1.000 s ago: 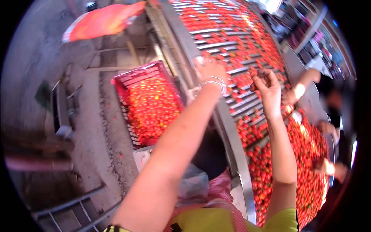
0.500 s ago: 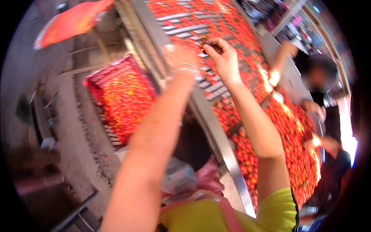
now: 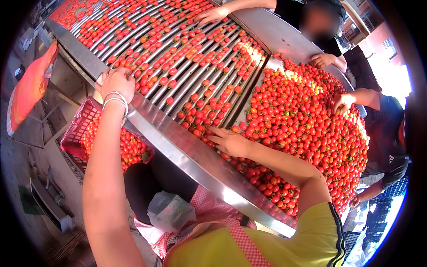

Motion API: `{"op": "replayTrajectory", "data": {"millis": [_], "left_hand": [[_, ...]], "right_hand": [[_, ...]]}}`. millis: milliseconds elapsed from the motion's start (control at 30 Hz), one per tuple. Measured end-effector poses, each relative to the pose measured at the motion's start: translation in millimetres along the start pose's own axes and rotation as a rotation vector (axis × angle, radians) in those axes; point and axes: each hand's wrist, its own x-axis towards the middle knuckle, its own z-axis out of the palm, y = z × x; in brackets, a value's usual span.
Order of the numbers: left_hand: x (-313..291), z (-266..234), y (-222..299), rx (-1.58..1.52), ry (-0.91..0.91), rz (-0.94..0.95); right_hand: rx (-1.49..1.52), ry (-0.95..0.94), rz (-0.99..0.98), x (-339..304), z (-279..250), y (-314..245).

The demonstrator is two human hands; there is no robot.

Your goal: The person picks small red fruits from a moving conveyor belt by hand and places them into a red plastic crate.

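Observation:
At the near metal rim (image 3: pixel 178 155) of a roller conveyor (image 3: pixel 151 93), my left hand (image 3: pixel 116 83) is bent closed, palm down. Whatever its curled fingers hold, if anything, is hidden. Two pale bracelets circle that wrist. Farther right, my right hand (image 3: pixel 232 141) reaches over the rim with fingers spread, touching small red tomatoes (image 3: pixel 202 115) that lie along the rollers. Nothing is gripped in it. Right of the rollers spreads a deep heap of tomatoes (image 3: pixel 298 120), some with green stems.
Below the rim on the left, a pink crate (image 3: pixel 76 133) holds more tomatoes. An orange cloth or sack (image 3: pixel 31 89) hangs beyond it. Across the conveyor, a co-worker's hand (image 3: pixel 212 16) is over the rollers; other people's hands (image 3: pixel 343 103) are at the heap.
My hands have moved apart: the left to the rim, the right down onto the tomatoes. The small brown thing my right hand pinched earlier is gone from it. The view has turned.

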Motion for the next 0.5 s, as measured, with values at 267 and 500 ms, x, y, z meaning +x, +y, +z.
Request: {"op": "replayTrajectory", "data": {"millis": [267,500], "left_hand": [[0,-3,6,0.042,-0.004,-0.005],[1,4,5,0.037,-0.011,-0.01]], "right_hand": [[-0.29,0.181,0.33,7,-39,78],[-0.265,0.038,-0.179,67,-3,37]]}}
